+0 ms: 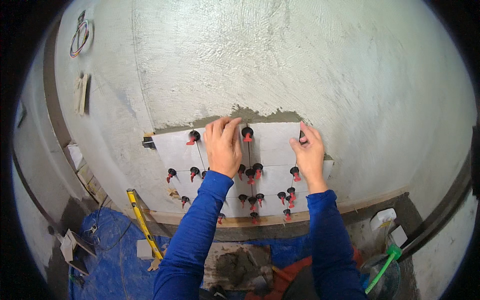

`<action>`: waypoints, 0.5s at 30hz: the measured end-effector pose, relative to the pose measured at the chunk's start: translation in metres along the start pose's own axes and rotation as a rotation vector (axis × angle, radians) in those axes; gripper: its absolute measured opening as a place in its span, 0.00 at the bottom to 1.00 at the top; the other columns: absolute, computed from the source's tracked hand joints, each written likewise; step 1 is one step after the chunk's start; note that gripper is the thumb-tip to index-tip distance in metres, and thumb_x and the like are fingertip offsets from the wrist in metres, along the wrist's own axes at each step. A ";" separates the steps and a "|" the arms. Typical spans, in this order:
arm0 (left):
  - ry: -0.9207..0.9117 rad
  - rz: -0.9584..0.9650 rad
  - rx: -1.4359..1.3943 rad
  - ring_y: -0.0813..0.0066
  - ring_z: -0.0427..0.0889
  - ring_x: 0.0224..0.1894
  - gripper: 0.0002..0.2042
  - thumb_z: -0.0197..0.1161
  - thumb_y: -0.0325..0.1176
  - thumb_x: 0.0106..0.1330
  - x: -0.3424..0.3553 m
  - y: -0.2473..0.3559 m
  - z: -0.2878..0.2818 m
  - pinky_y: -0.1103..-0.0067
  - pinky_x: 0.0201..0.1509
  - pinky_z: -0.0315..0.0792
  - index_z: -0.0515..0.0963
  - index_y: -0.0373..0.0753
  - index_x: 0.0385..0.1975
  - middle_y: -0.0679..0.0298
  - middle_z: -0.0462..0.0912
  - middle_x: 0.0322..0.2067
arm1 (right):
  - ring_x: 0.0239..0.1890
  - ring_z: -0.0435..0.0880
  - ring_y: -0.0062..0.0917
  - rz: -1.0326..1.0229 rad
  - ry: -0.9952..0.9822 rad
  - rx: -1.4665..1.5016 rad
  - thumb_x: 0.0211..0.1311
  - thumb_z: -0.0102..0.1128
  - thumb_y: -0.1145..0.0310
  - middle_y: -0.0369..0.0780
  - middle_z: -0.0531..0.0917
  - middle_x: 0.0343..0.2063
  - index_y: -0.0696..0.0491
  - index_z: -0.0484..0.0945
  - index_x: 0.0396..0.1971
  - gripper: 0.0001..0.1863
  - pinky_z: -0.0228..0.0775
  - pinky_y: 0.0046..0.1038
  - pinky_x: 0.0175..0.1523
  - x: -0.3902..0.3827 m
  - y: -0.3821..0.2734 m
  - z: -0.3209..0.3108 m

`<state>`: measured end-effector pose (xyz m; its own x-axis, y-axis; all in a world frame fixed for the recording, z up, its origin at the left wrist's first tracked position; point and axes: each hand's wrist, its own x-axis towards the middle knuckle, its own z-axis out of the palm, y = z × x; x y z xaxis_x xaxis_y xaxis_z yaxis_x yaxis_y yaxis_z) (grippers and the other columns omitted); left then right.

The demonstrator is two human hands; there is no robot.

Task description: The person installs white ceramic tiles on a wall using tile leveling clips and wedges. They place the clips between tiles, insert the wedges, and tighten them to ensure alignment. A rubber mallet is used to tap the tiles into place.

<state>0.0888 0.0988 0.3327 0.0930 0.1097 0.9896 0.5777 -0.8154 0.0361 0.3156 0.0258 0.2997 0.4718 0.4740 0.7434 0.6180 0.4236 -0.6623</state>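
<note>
White tiles (272, 145) cover the lower wall, with grey mortar (277, 116) along their uneven top edge. Many black levelling clips with red handles (247, 136) stud the joints. My left hand (222, 145) has its bent fingers together on the upper edge of a middle tile, apparently gripping it. My right hand (311, 152) is at the top right corner of the neighbouring tile, thumb and fingers closed around a small black piece (302, 136), partly hidden.
A yellow level (141, 215) leans at lower left by a blue tarp (102, 265). A mortar-covered board (235, 260) lies below me. A green-handled tool (392, 252) stands lower right. Wires (78, 40) hang from the wall, upper left. A wooden batten (360, 199) runs below the tiles.
</note>
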 end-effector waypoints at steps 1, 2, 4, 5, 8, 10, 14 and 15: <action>0.015 0.017 -0.003 0.57 0.77 0.52 0.12 0.68 0.27 0.65 0.005 0.005 -0.001 0.64 0.56 0.70 0.85 0.42 0.48 0.62 0.82 0.46 | 0.43 0.75 0.18 0.006 -0.015 0.012 0.60 0.70 0.80 0.40 0.78 0.58 0.59 0.78 0.66 0.31 0.77 0.20 0.48 0.001 0.001 -0.003; -0.020 0.020 -0.019 0.57 0.77 0.51 0.10 0.68 0.28 0.66 0.013 0.008 -0.002 0.64 0.56 0.70 0.86 0.42 0.46 0.62 0.82 0.44 | 0.43 0.75 0.18 0.012 -0.030 0.025 0.60 0.69 0.80 0.39 0.78 0.58 0.59 0.78 0.66 0.31 0.76 0.19 0.48 0.003 0.003 -0.005; -0.091 0.011 -0.039 0.57 0.78 0.50 0.08 0.69 0.30 0.66 0.032 0.009 -0.006 0.65 0.55 0.70 0.87 0.42 0.43 0.61 0.83 0.42 | 0.43 0.74 0.18 0.007 -0.049 0.047 0.60 0.68 0.81 0.39 0.78 0.58 0.58 0.79 0.66 0.31 0.76 0.19 0.49 0.005 0.006 -0.007; -0.137 -0.041 -0.036 0.56 0.79 0.48 0.07 0.70 0.32 0.66 0.042 0.008 -0.011 0.65 0.54 0.72 0.88 0.41 0.41 0.59 0.84 0.40 | 0.43 0.74 0.18 -0.001 -0.054 0.056 0.60 0.68 0.81 0.39 0.79 0.58 0.58 0.79 0.66 0.30 0.76 0.19 0.49 0.005 0.008 -0.008; -0.186 -0.122 -0.115 0.55 0.80 0.47 0.08 0.71 0.34 0.66 0.053 0.008 -0.034 0.65 0.53 0.74 0.87 0.39 0.41 0.58 0.84 0.40 | 0.42 0.73 0.17 0.039 -0.078 0.075 0.61 0.67 0.82 0.37 0.81 0.54 0.58 0.80 0.64 0.28 0.75 0.19 0.49 -0.002 0.016 -0.013; -0.126 -0.041 -0.200 0.57 0.81 0.42 0.07 0.71 0.31 0.67 0.036 0.013 -0.056 0.67 0.50 0.74 0.86 0.36 0.40 0.57 0.84 0.38 | 0.43 0.75 0.20 0.088 -0.083 0.104 0.62 0.66 0.81 0.38 0.82 0.52 0.57 0.81 0.63 0.27 0.75 0.22 0.50 -0.010 0.023 -0.017; -0.252 -0.196 -0.234 0.59 0.79 0.33 0.03 0.68 0.21 0.64 -0.077 0.037 -0.112 0.70 0.42 0.72 0.84 0.34 0.36 0.56 0.83 0.31 | 0.45 0.81 0.27 0.120 -0.085 0.145 0.63 0.66 0.79 0.41 0.85 0.50 0.55 0.84 0.59 0.23 0.77 0.27 0.50 -0.033 0.038 -0.022; -0.319 -0.225 -0.319 0.58 0.80 0.33 0.02 0.68 0.23 0.64 -0.110 0.042 -0.119 0.69 0.41 0.72 0.84 0.34 0.34 0.56 0.83 0.31 | 0.45 0.82 0.27 0.139 -0.090 0.120 0.63 0.65 0.79 0.41 0.85 0.50 0.55 0.84 0.58 0.22 0.77 0.27 0.50 -0.036 0.042 -0.023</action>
<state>0.0065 -0.0151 0.2416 0.2668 0.4305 0.8623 0.3403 -0.8792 0.3336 0.3385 0.0090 0.2469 0.4861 0.5991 0.6362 0.4687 0.4357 -0.7684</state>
